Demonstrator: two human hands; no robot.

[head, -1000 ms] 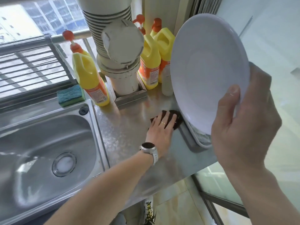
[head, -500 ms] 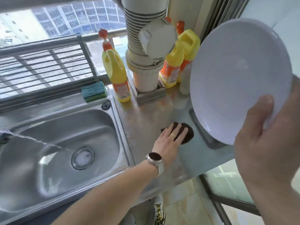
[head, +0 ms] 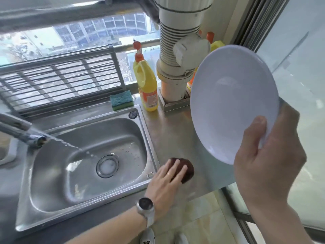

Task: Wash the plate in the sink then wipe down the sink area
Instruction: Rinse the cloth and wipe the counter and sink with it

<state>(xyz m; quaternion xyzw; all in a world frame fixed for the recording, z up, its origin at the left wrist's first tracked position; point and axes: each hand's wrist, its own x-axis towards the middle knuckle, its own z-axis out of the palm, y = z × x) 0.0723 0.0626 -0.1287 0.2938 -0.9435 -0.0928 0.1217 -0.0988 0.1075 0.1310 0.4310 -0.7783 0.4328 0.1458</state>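
The right hand holds the plate up in the air, over the right end of the steel table and well clear of the sink. The grip is closed on the lower rim: the thumb lies across the front face and the remaining fingers sit behind the plate, out of view. The plate is tilted so its hollow face is turned toward the person.

The left hand lies flat, fingers spread, pressing a dark brown scouring pad onto the table just beside the sink's right rim. It is not closed around anything; the pad is trapped under the palm and fingers.

Handling notes for the plate:
- It appears rigid, smooth and glossy, with a shallow bowl and a thin rim. The material cannot be told for certain; treat it as breakable.
- A one-handed rim pinch carries it here, so it is probably light.
- Its surface will likely turn slippery under water and soap. The rim offers the only secure purchase; a thumb-over-rim hold with the fingers spread behind the back is the sound one.
- When scrubbing, support the back with the open palm rather than the edge alone.

The tap is running into the basin. A blue-green sponge and a yellow detergent bottle stand behind the sink.
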